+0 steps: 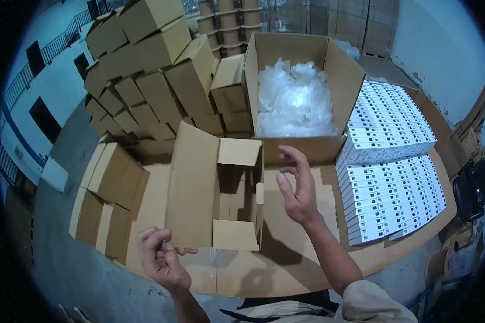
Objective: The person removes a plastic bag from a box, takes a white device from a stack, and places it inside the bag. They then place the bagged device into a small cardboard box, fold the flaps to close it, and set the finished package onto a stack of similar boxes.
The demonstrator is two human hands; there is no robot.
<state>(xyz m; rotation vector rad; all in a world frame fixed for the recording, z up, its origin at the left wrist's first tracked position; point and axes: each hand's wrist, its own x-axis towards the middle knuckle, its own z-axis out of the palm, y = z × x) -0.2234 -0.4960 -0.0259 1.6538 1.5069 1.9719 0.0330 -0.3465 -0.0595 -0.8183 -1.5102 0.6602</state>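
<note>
An open cardboard box (194,188) stands on the cardboard-covered table in front of me. Its long lid flap leans out to the left, and two short end flaps fold over the opening. Inside, the box's bottom shows bare cardboard. My left hand (164,261) is at the near left corner of the lid flap, fingers loosely curled and apart, with one fingertip right under the flap's lower edge. To the right of the box, my right hand (299,185) hovers over the table with thumb and fingers spread, holding nothing.
Behind stands a large carton (302,141) of clear plastic bags (293,99). Stacks of small white boxes (390,191) fill the table's right side. Closed brown boxes (145,81) pile up at the back left, and more brown boxes (116,175) line the left edge.
</note>
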